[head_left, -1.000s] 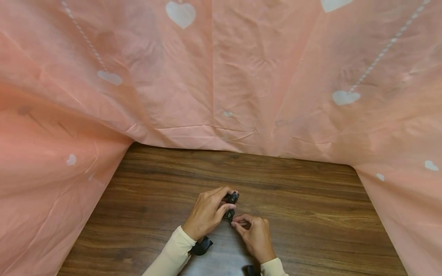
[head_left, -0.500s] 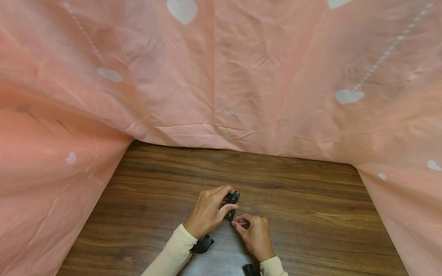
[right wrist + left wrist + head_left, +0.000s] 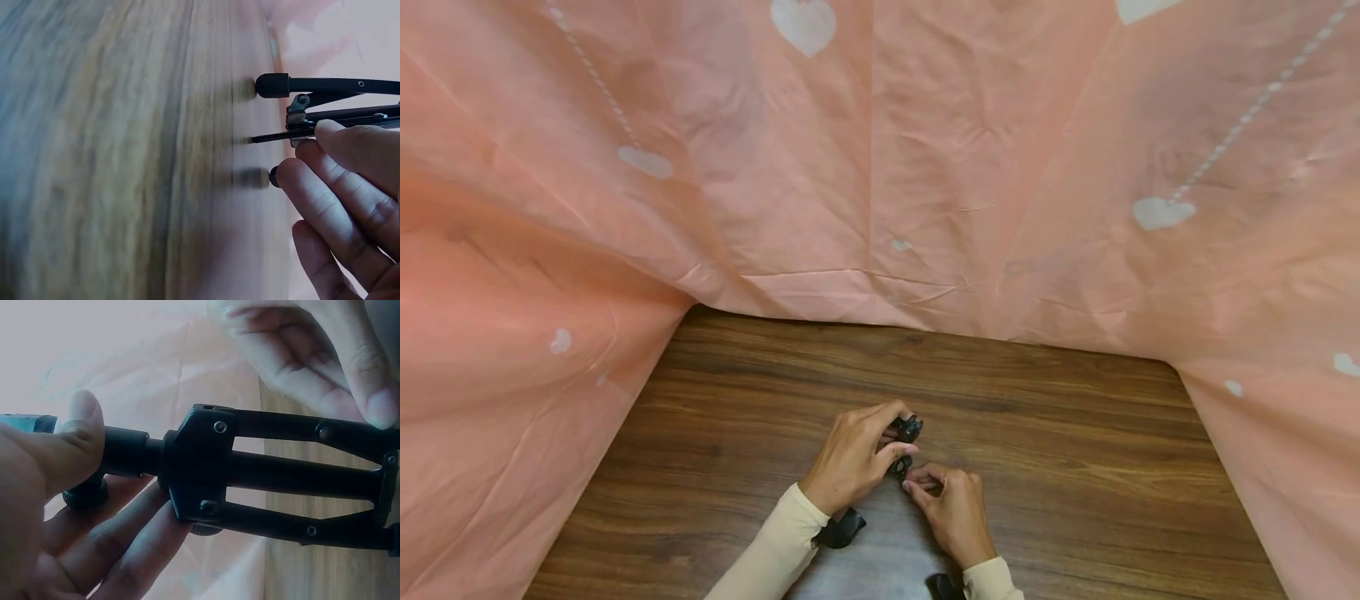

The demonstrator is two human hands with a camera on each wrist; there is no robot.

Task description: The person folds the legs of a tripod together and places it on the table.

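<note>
One black tripod (image 3: 300,475) is being held upright here, low in the middle of the counter (image 3: 1037,433), its upper post grasped by the fingers of the left hand (image 3: 847,462). By the right hand (image 3: 955,508), one slim leg (image 3: 278,135) is pinched near its lower end, between thumb and fingertips. Smooth, dark, straight bars are seen, joined by small round rivets; two knobs (image 3: 86,494) are counted by the post. Below, two rounded feet (image 3: 272,85) and one thin tip are pointed at the counter; whether they all touch cannot be told. Glossy brown wood grain is crossed by reflections. The counter's back and side edges are bordered by creased pink cloth (image 3: 940,167), printed with pale hearts and two dotted lines, and wide room is left between hands and cloth. Two cream sleeves (image 3: 775,542) are worn.
</note>
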